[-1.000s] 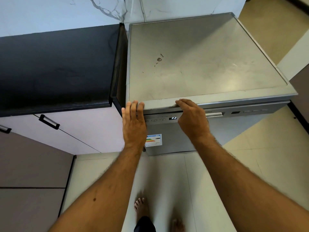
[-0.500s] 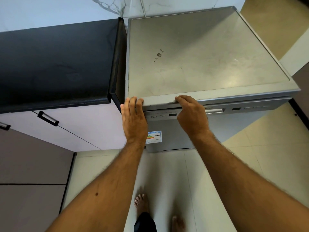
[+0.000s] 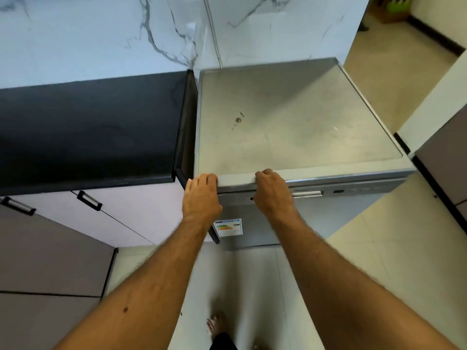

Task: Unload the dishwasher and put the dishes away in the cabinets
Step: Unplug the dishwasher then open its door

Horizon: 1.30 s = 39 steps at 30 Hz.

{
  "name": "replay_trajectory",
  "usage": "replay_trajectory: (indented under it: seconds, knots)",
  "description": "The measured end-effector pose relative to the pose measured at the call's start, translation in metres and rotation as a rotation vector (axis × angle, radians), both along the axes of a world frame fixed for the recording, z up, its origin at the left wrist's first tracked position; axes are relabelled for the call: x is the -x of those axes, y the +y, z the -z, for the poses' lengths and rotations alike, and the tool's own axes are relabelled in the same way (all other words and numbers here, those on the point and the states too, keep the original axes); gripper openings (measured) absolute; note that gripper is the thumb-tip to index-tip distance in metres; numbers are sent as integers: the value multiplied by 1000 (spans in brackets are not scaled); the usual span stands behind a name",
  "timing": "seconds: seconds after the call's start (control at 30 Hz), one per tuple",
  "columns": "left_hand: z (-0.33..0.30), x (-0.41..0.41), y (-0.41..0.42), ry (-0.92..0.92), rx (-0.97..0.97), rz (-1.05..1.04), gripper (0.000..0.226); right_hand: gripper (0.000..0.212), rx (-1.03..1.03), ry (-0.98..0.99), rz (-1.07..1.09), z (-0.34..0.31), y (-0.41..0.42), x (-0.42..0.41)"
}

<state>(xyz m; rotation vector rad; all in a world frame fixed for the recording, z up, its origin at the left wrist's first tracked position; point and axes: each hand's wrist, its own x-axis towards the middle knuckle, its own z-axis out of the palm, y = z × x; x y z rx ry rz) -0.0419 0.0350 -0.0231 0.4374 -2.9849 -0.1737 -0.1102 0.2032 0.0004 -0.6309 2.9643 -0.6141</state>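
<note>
The dishwasher (image 3: 290,137) stands at the end of the black tabletop (image 3: 88,132), a narrow gap between them, its right side facing open tiled floor (image 3: 404,261). Both hands curl over its top front edge: the left hand (image 3: 201,195) grips the left corner, the right hand (image 3: 274,192) grips near the middle, knuckles up (fingertips hidden). The door looks closed. Cabinets (image 3: 113,213) with black handles (image 3: 89,200) sit left, under the tabletop. A bare foot (image 3: 217,324) stands below.

At the left of the frame we see a black countertop (image 3: 88,130), a marble-veined wall (image 3: 101,34) above it, and beige floor tiles (image 3: 394,253) at lower right.
</note>
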Motion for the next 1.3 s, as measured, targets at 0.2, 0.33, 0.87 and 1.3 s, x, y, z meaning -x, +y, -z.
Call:
replay_trajectory:
  seconds: [0.2, 0.33, 0.87, 1.3]
  knots:
    - [-62, 30, -18, 31, -72, -19, 68, 48, -25, 42, -36, -50, -30, 26]
    - [-121, 76, -45, 152, -100, -8, 68, 48, 38, 179, -24, -104, -65, 66]
    - [-309, 250, -164, 433, 2, 126, 78, 55, 72, 259, -9, -242, -167, 205]
    - [-331, 408, -204, 379, -28, 75, 53, 52, 95, 101, -59, -184, -187, 323]
